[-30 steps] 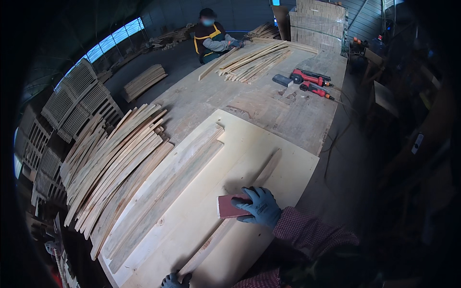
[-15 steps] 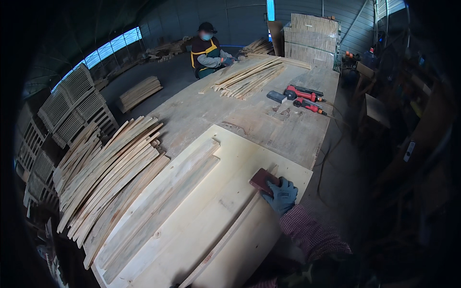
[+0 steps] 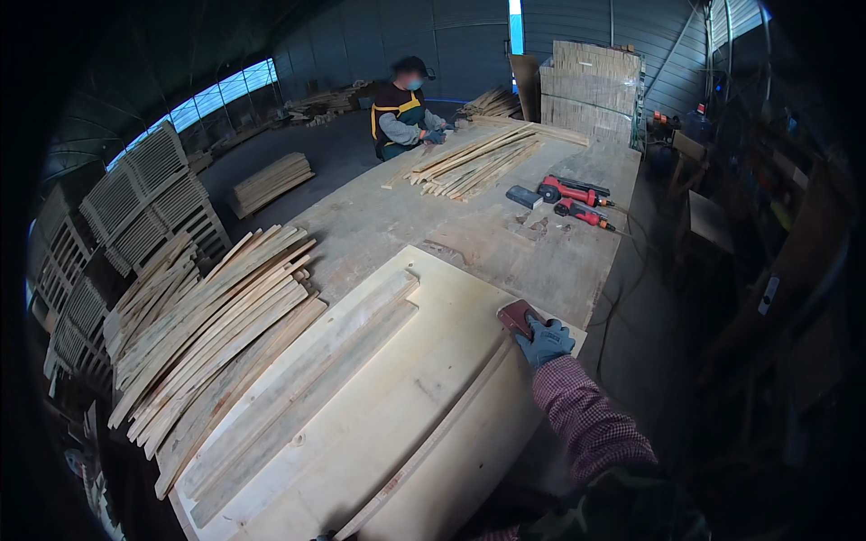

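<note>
My right hand, in a grey-blue work glove, grips a reddish-brown sanding block. The block is at the far end of a long, narrow wooden strip, which runs towards me along a pale plywood board. Of my left hand only a dark sliver shows at the lower edge, by the strip's near end; its fingers are hidden. Left of the strip, flat wooden slats lie side by side on the board.
A big pile of slats borders the board's left side. Farther up the worktable lie red power tools with a hose, a dark block and more slats. A masked co-worker stands at the far left edge.
My right hand has slid the sanding block away from me and to the right, to the strip's far end. More of my right sleeve shows. The view has shifted slightly.
</note>
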A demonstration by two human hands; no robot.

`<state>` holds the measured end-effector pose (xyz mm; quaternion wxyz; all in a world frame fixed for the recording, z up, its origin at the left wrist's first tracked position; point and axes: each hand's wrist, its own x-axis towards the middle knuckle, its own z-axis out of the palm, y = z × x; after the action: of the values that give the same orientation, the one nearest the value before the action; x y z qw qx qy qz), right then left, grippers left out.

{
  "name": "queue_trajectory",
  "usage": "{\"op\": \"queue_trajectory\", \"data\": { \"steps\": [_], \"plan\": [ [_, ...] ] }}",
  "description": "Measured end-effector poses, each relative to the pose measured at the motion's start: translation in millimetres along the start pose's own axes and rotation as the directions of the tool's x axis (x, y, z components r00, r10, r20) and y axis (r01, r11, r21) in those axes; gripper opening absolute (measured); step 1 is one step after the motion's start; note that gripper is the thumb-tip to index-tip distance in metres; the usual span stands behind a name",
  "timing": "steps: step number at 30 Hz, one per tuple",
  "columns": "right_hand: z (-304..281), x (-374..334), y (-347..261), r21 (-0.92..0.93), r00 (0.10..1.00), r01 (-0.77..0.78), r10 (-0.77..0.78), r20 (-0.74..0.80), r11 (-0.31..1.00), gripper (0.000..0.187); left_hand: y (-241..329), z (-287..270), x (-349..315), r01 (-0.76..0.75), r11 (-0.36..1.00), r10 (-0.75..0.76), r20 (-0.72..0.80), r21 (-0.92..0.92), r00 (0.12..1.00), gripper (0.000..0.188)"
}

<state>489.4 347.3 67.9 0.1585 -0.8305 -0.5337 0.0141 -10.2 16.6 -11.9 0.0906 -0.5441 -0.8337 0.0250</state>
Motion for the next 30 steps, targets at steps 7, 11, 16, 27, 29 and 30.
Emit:
{"op": "queue_trajectory", "data": {
  "steps": [7, 11, 16, 27, 29, 30],
  "plan": [
    [18.0, -212.2, -86.3, 0.207, 0.701, 0.713, -0.668, -0.249, 0.670, 0.055, -13.7, 27.7, -3.3, 0.019, 0.997, -0.014, -0.066, 0.072, 0.998, 0.047],
    [7.8, -233.7, -86.4, 0.292, 0.476, 0.865, -0.852, -0.217, 0.409, 0.056, -4.7, 26.1, -3.1, -0.002, 0.996, 0.012, -0.111, 0.087, 0.994, 0.047],
    [26.2, -106.7, -38.8, 0.041, 0.807, 0.556, -0.529, -0.262, 0.830, 0.054, -14.2, 11.7, -6.0, 0.011, 0.996, -0.005, -0.075, 0.086, 0.997, 0.048],
    [18.2, -207.7, -86.2, 0.194, 0.694, 0.720, -0.683, -0.228, 0.667, 0.058, -10.9, 22.5, 1.4, -0.013, 0.996, 0.013, -0.003, 0.091, 1.000, 0.051],
    [13.1, -231.5, -94.3, 0.276, 0.592, 0.799, -0.777, -0.212, 0.534, 0.057, -12.5, 15.8, 1.4, -0.015, 0.997, 0.015, 0.008, 0.080, 1.000, 0.051],
    [8.2, -229.7, -89.7, 0.291, 0.557, 0.821, -0.803, -0.213, 0.492, 0.057, -8.6, 14.5, 2.5, -0.022, 0.997, 0.023, 0.000, 0.070, 1.000, 0.051]
  ]
}}
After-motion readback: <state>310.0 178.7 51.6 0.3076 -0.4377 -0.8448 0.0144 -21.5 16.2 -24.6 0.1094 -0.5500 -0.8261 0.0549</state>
